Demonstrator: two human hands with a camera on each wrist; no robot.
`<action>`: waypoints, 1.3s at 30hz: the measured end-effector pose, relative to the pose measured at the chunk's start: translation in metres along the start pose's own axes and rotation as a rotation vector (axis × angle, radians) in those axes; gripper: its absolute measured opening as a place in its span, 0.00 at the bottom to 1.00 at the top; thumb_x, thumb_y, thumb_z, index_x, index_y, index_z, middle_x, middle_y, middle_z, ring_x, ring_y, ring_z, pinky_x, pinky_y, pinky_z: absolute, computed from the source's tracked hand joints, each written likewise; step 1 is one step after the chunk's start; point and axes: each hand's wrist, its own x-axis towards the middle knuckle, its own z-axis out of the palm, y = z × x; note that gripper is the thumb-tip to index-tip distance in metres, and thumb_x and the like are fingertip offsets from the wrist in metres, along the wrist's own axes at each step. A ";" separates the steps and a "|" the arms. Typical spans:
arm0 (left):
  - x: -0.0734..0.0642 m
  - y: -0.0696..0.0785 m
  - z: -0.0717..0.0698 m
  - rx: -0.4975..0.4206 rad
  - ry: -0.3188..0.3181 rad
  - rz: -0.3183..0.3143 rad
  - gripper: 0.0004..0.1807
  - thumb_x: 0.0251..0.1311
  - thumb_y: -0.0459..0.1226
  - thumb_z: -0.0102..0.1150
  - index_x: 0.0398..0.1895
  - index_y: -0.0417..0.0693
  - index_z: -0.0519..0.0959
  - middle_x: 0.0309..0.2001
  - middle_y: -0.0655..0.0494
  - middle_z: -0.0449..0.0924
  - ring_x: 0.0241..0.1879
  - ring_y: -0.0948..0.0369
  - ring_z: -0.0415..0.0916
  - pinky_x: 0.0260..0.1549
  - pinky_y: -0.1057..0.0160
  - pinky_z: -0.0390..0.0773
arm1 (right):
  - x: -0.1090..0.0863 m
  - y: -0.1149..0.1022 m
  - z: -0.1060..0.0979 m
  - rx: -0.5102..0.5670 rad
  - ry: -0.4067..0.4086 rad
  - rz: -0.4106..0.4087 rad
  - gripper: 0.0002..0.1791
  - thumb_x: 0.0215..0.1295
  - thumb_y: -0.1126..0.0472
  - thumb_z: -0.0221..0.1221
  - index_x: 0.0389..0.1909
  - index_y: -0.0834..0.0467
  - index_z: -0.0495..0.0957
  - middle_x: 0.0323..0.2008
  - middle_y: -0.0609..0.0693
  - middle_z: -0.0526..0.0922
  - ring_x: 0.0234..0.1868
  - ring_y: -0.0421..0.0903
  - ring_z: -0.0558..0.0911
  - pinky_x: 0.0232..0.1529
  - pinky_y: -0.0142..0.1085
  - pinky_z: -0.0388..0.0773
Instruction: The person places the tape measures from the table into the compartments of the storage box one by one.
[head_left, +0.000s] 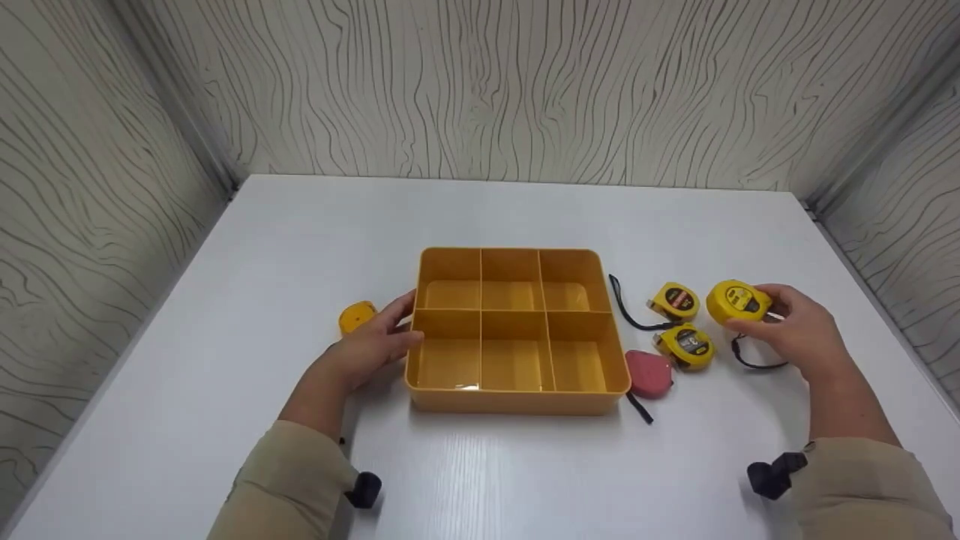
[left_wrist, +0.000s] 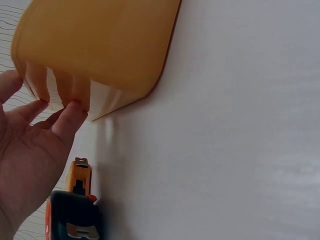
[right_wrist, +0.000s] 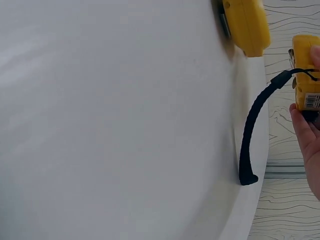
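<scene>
My left hand [head_left: 369, 346] grips the left wall of an orange six-compartment box [head_left: 517, 403], thumb at the rim and fingertips against the outside. Its compartments hold nothing. Just beyond that hand is an orange tape measure [head_left: 355, 316]; a dark one [left_wrist: 74, 215] shows in the left wrist view, hidden from the head view. My right hand [head_left: 804, 330] holds a yellow tape measure [head_left: 738, 301] between thumb and fingers, its black strap [right_wrist: 252, 120] hanging down. Close to it lie two more yellow tape measures [head_left: 675, 301] and a red one [head_left: 649, 373].
The white table [head_left: 517, 480] has patterned panels [head_left: 495, 90] at its back and sides. A black strap [head_left: 630, 311] curves between the box and the yellow tape measures. Another short strap [head_left: 640, 409] sticks out by the red one.
</scene>
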 end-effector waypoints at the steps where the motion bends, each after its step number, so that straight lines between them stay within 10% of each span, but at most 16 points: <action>1: 0.000 0.000 0.000 -0.004 -0.002 0.003 0.43 0.45 0.55 0.64 0.66 0.79 0.54 0.69 0.68 0.51 0.66 0.62 0.54 0.61 0.53 0.61 | -0.001 -0.002 -0.001 0.006 0.003 -0.009 0.57 0.43 0.33 0.63 0.67 0.63 0.52 0.63 0.67 0.59 0.61 0.66 0.60 0.57 0.58 0.63; 9: 0.002 -0.001 0.001 0.012 -0.001 -0.012 0.45 0.45 0.56 0.64 0.68 0.76 0.52 0.69 0.69 0.50 0.66 0.63 0.55 0.61 0.53 0.62 | -0.003 -0.015 -0.010 0.021 0.006 -0.078 0.54 0.47 0.37 0.63 0.68 0.62 0.50 0.63 0.66 0.58 0.62 0.65 0.61 0.57 0.53 0.64; 22: -0.005 0.010 0.004 0.026 -0.010 -0.035 0.42 0.51 0.51 0.61 0.68 0.75 0.50 0.70 0.66 0.48 0.67 0.61 0.52 0.61 0.55 0.61 | -0.010 -0.037 -0.020 0.103 0.045 -0.207 0.49 0.50 0.44 0.64 0.67 0.60 0.52 0.63 0.61 0.59 0.62 0.62 0.64 0.45 0.18 0.69; 32: 0.000 0.001 0.001 0.027 -0.004 0.004 0.42 0.50 0.53 0.62 0.68 0.75 0.52 0.69 0.68 0.51 0.65 0.64 0.56 0.60 0.56 0.63 | -0.011 -0.072 -0.030 0.210 0.101 -0.371 0.37 0.53 0.61 0.65 0.63 0.60 0.60 0.51 0.42 0.65 0.47 0.32 0.71 0.42 0.16 0.70; 39: 0.000 0.001 0.000 0.061 0.010 -0.012 0.39 0.53 0.52 0.60 0.67 0.77 0.53 0.69 0.70 0.51 0.65 0.64 0.56 0.61 0.54 0.62 | -0.020 -0.103 -0.034 0.154 0.117 -0.360 0.37 0.53 0.55 0.65 0.63 0.58 0.61 0.52 0.46 0.66 0.46 0.33 0.71 0.41 0.14 0.69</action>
